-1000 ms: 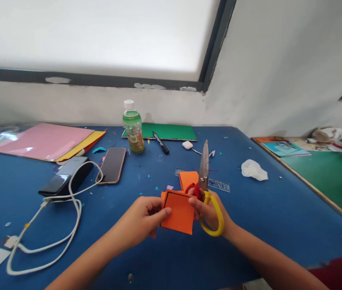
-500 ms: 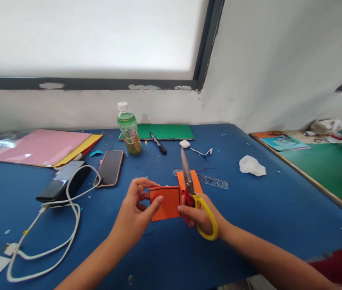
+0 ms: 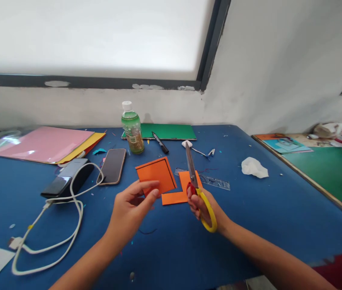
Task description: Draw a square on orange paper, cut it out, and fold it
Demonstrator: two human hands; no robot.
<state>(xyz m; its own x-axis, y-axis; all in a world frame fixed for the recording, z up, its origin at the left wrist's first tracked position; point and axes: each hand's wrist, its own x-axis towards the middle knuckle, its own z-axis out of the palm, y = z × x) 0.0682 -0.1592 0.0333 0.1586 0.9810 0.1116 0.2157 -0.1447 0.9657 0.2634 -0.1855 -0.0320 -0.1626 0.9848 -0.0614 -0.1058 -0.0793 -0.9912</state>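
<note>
Between the thumb and fingers of my left hand [image 3: 136, 203] is a squarish piece of orange paper [image 3: 155, 173], with black lines along two of its edges. It is raised over the table and tilted. My right hand [image 3: 202, 205] grips a pair of scissors [image 3: 192, 165] with yellow and red handles; the blades look closed and point away from me. Under the scissors lies an L-shaped orange paper offcut [image 3: 174, 198] on the blue table. A clear ruler [image 3: 215, 182] rests just behind the offcut.
Behind my hands stand a green-labelled bottle [image 3: 132, 129], a black marker [image 3: 160, 143] and a green board [image 3: 174, 131]. To the left lie a phone [image 3: 113, 167], a power bank [image 3: 65, 179] with a white cable [image 3: 79, 225], and coloured sheets [image 3: 41, 145]. Crumpled white paper [image 3: 254, 167] sits at right.
My left hand has drawn the orange square left and turned it, away from my right hand. My right thumb has come off it. More of the L-shaped offcut now shows.
</note>
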